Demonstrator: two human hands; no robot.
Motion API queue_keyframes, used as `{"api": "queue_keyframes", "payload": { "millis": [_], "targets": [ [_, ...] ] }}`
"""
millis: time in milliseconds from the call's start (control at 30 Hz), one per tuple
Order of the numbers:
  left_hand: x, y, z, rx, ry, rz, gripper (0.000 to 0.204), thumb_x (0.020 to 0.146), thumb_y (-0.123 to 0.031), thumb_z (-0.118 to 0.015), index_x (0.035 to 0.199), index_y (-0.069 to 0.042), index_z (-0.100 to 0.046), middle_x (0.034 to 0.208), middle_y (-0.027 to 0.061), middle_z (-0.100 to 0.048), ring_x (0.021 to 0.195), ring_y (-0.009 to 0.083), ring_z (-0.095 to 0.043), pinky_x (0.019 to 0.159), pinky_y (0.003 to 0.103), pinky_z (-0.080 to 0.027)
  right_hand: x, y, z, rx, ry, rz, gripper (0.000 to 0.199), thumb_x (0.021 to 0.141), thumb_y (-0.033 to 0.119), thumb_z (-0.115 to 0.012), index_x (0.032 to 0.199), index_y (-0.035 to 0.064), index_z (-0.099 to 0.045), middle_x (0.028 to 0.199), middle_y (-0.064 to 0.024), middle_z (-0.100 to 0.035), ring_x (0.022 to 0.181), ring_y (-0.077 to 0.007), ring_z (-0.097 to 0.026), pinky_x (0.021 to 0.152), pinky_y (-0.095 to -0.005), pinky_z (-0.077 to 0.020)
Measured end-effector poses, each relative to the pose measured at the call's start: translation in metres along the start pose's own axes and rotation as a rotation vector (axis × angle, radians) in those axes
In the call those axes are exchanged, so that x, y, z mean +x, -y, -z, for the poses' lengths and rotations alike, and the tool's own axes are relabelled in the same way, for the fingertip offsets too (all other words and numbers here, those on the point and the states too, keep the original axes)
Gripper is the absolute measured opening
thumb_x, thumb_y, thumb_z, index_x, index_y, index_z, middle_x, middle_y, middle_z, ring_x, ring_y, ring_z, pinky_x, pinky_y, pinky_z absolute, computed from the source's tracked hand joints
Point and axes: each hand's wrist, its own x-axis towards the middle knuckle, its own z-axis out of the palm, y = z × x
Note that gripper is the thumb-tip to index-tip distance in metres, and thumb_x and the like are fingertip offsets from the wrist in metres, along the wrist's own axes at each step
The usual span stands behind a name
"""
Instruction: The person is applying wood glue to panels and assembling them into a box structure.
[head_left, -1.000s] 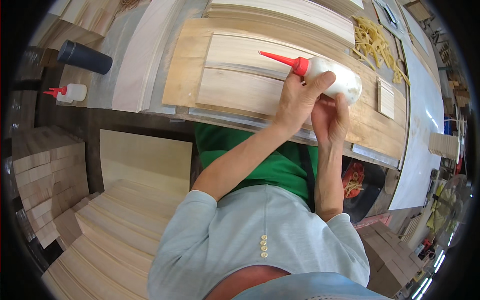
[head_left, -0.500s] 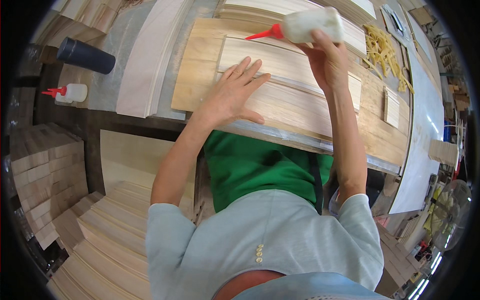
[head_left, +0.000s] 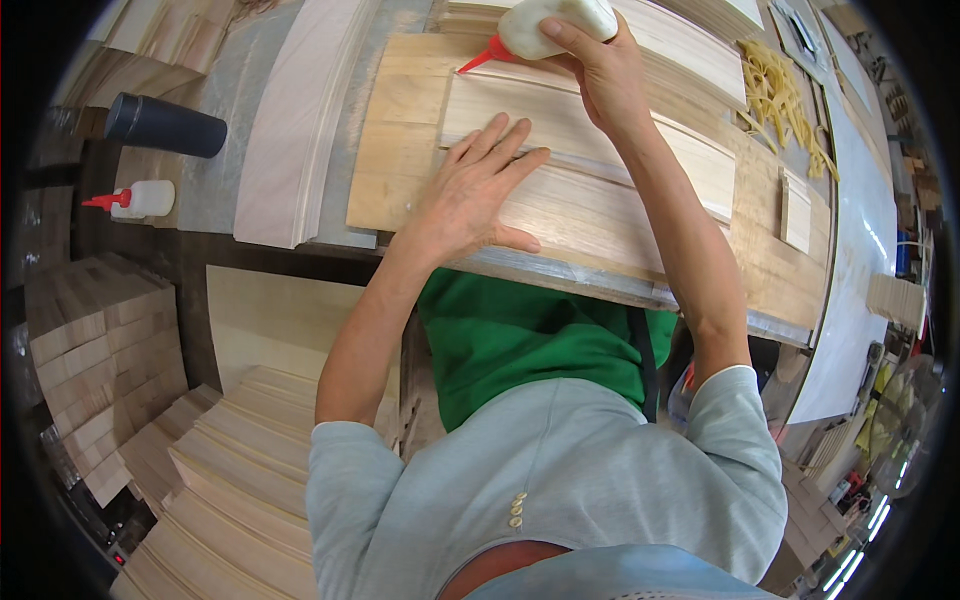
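Observation:
My right hand (head_left: 606, 75) grips a white squeeze bottle (head_left: 540, 27) tipped on its side. Its red nozzle points left and down, the tip close to the far left corner of the pale wooden slats (head_left: 560, 112). Fingers spread, my left hand (head_left: 482, 190) lies flat across the left part of those slats. The slats lie side by side on a larger wooden board (head_left: 390, 130) at the bench's near edge. Whether glue is coming out of the tip cannot be made out.
Left of the board stands a long stack of planks (head_left: 300, 110). Farther left are a dark cylinder (head_left: 166, 125) and another red-tipped bottle (head_left: 148, 199). Yellow rubber bands (head_left: 775, 90) lie at the far right, near a small wood piece (head_left: 795, 210). Wood stacks (head_left: 105, 360) stand below left.
My right hand has carried the bottle leftward and away from me, bringing its nozzle tip toward the slats' far left corner. My left hand stays flat on the slats.

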Motion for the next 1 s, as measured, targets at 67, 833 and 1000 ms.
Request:
{"api": "queue_keyframes", "payload": {
  "millis": [67,833,1000],
  "targets": [
    [0.0,0.0,0.0,-0.006,-0.002,0.005,0.101,0.057,-0.055,-0.079,0.143,-0.012,-0.044,0.156,0.0126,-0.029,0.145,0.0334,-0.023,0.116,0.047,-0.025,-0.001,0.002,-0.002,0.0,0.006,-0.002,0.049,0.082,0.003,-0.071,0.126,0.0006,-0.05,0.113,-0.0114,-0.064,0.103,-0.0225,-0.063,0.088,-0.0363,-0.0543],
    [0.001,-0.002,0.0,-0.014,0.024,0.052,0.103,0.055,-0.051,-0.083,0.144,-0.017,-0.044,0.157,0.0077,-0.028,0.146,0.0298,-0.021,0.116,0.049,-0.025,-0.001,0.006,0.002,-0.227,0.02,0.135,0.049,0.078,0.008,-0.079,0.119,0.001,-0.053,0.11,-0.0092,-0.065,0.105,-0.0181,-0.06,0.091,-0.0318,-0.0488],
    [0.0,-0.002,0.0,-0.025,0.028,0.06,0.1,0.058,-0.047,-0.084,0.144,-0.017,-0.044,0.158,0.0085,-0.027,0.146,0.0299,-0.021,0.116,0.048,-0.023,-0.01,0.021,0.015,-0.262,0.0,0.134,0.048,0.077,0.007,-0.079,0.117,0.0018,-0.054,0.109,-0.008,-0.065,0.105,-0.0174,-0.06,0.091,-0.0319,-0.0489]
  ]
}}
